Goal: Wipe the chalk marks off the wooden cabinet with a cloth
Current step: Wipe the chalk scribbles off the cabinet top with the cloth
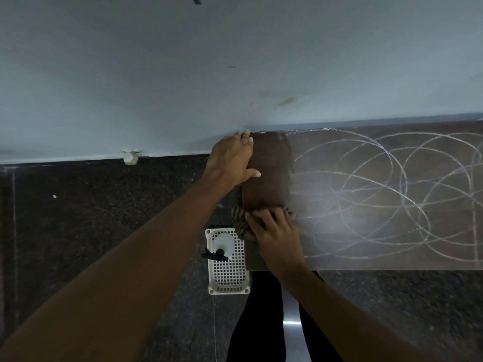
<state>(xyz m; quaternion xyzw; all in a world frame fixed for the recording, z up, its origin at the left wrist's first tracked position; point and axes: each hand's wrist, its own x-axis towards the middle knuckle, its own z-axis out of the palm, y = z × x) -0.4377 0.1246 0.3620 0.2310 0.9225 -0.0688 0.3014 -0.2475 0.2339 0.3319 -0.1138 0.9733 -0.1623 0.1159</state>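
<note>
**Cloth at the near left corner of a half-chalked cabinet top**

The wooden cabinet runs from the middle of the view out past the right edge, its flat top seen from above and its far edge against a pale wall. Most of the top is covered in looping white chalk marks, overlapping ovals that reach from near the left end to the right edge of the view. A darker, clean strip lies at the left end, running from the far edge toward the near edge, with no chalk lines on it.

The left hand rests at the far left corner of the cabinet, palm down and fingers spread flat, the thumb lying on the clean strip and the fingertips reaching the far edge. It holds nothing.

The right hand presses down on a striped cloth at the near end of the clean strip, fingers curled over the bunched fabric. Part of the cloth sticks out to the left of the hand, over the cabinet's left edge, and a small bit shows to the right of the fingers.

On the dark speckled floor, just left of the cabinet's near corner, stands a white plastic basket with a grid pattern; a white spray bottle with a dark nozzle stands in it. The person's dark trouser legs show below the cabinet's near edge.
</note>
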